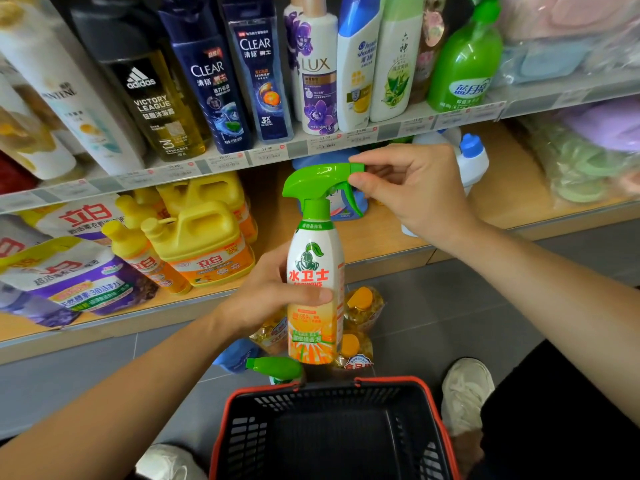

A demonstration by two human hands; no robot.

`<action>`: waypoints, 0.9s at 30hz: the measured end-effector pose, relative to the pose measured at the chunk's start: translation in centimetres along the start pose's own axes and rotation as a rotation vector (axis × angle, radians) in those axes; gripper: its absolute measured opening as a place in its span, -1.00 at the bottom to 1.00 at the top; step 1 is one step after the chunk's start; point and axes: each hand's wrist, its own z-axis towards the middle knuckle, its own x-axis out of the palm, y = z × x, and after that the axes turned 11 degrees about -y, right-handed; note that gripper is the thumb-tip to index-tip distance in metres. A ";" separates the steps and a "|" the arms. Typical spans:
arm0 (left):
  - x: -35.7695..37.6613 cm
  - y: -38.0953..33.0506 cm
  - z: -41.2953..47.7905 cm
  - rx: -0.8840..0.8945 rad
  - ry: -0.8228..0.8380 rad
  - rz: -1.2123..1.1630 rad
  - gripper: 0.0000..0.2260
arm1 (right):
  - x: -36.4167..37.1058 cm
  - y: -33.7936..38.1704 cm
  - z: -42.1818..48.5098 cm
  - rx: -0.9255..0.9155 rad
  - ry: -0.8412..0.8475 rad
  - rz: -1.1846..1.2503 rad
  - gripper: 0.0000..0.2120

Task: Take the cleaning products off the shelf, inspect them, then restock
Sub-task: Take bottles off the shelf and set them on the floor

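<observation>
Left grip (266, 294) curls round the middle of the spray bottle (311, 258), thumb across its label, holding it upright in the air. Right grip (415, 192) pinches the green nozzle (356, 167) at the top of the spray bottle between thumb and fingertips. Behind the spray bottle runs the wooden shelf (384, 237), with yellow jugs (204, 233) standing to the bottle's left. Below the bottle sits a red-rimmed black basket (329, 398), and orange-capped bottles (360, 299) are on the floor beside its base.
</observation>
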 end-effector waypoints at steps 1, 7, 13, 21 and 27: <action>0.0 -0.1 0.0 -0.006 0.012 -0.003 -0.39 | 0.0 0.0 0.0 -0.038 -0.011 -0.023 -0.73; -0.2 -0.2 0.1 -0.055 0.066 -0.042 -0.40 | -0.2 -0.5 0.2 -0.129 0.004 -0.075 -0.71; -0.2 -0.2 0.1 -0.060 0.054 -0.036 -0.39 | 0.2 -1.2 0.1 0.138 -0.027 0.134 -0.68; -0.1 -0.6 0.5 -0.035 -0.232 0.032 -0.27 | 1.8 -1.8 -4.5 0.700 0.247 0.264 -0.46; 0.7 -0.8 0.2 -0.060 -0.251 0.030 -0.53 | 2.7 -1.9 -7.1 0.864 0.308 0.373 -0.56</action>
